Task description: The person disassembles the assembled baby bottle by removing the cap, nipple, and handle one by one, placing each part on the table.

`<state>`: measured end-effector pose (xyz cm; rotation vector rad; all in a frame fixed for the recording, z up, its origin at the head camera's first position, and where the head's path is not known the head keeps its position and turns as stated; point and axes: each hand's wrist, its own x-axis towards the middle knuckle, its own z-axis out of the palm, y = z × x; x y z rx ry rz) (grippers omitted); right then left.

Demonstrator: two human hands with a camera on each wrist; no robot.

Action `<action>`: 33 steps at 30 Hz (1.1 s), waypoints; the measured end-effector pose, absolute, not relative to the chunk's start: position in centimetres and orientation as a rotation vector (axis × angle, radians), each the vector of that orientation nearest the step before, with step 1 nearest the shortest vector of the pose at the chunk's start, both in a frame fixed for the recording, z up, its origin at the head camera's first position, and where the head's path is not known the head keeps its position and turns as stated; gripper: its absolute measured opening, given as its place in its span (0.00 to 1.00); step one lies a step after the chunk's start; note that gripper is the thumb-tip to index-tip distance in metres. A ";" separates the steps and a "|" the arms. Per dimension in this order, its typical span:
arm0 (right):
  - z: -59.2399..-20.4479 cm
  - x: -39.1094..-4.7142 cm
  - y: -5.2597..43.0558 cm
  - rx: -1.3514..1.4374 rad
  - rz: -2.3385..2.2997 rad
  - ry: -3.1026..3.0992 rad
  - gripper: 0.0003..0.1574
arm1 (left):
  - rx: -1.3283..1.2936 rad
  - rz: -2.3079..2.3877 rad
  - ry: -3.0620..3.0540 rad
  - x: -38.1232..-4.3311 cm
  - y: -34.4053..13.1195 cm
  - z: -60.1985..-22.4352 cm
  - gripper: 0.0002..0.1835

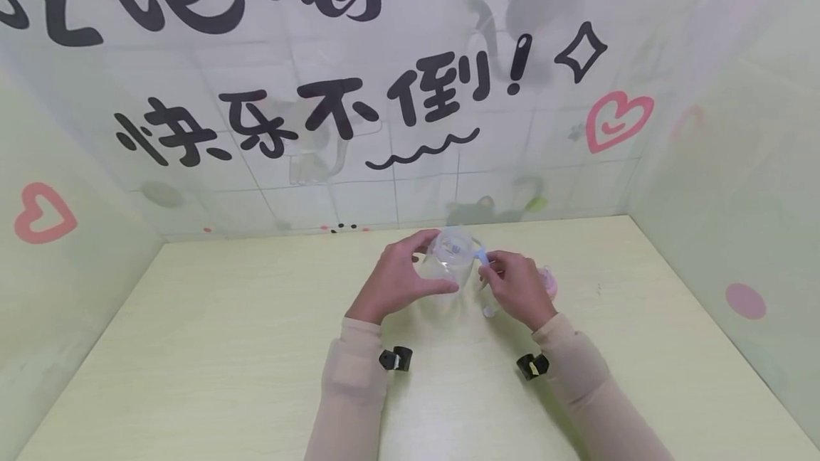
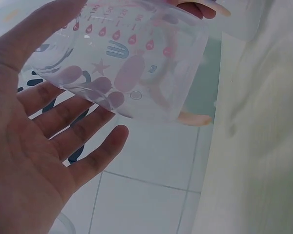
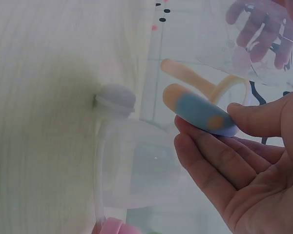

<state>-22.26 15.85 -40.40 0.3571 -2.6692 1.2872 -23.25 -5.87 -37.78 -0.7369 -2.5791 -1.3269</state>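
My left hand (image 1: 393,277) holds a clear baby bottle (image 1: 450,262), thumb on the near side and fingers round the far side. In the left wrist view, pink measuring marks and sea-creature prints show on the bottle (image 2: 129,73). The right hand (image 1: 517,287) pinches one blue-and-peach arm of a two-armed bottle handle (image 3: 200,111) between thumb and fingers. Its ring and second peach arm stand beside the bottle's end in the right wrist view. I cannot tell whether the ring sits round the bottle.
Close to the right hand, a clear cup-like piece (image 3: 149,165) rests on the table (image 1: 243,347), with a small whitish rounded piece (image 3: 116,100) beside it. A pink part (image 1: 549,283) lies partly behind the right hand. A printed backdrop (image 1: 339,198) rises behind the table.
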 end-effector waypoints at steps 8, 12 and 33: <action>-41.1 -22.3 15.0 0.289 1.265 -2.739 0.15 | -0.756 -1.331 -2.550 -23.1 -6.0 -37.7 0.43; -41.3 -22.1 14.6 0.272 1.267 -2.761 0.15 | -0.767 -1.344 -2.541 -23.0 -6.1 -37.5 0.43; -42.3 -22.2 14.2 0.283 1.176 -2.866 0.14 | -0.764 -1.378 -2.544 -23.1 -6.0 -37.5 0.43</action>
